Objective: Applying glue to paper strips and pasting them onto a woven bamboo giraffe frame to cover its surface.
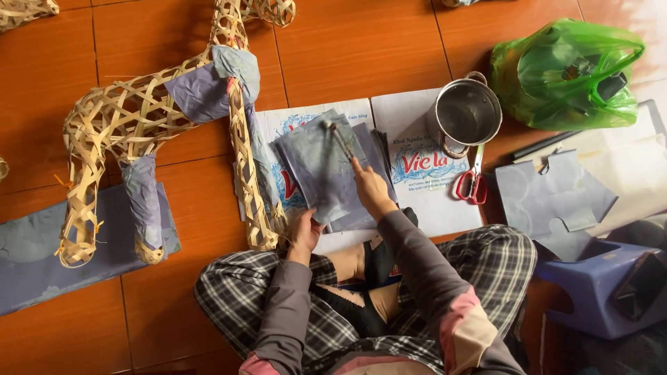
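Person seated on the orange tiled floor [361, 48], legs in plaid trousers. Right hand [372, 189]: fingers closed around the handle of a small brush [340, 141], the brush slanting up and away from the knuckles, its head touching the top sheet of a stack of grey-blue paper pieces [316, 170]. Left hand [304, 232]: fingers curled over the near edge of that stack, thumb on top, pinching the paper. The stack lies on flattened white cardboard [417, 194] directly ahead of both hands. Just beyond the right fingers, to their right, red-handled scissors [472, 182] lie on the cardboard; beyond those, a small steel pot [467, 113], contents not discernible. Farther right, a knotted green plastic bag [566, 73], a larger grey-blue sheet [549, 198] and a blue plastic stool [597, 288]. Left of the left fingers, a woven bamboo frame [132, 118] lies on the floor, partly covered with patches of the same grey-blue paper, one leg close beside the stack.
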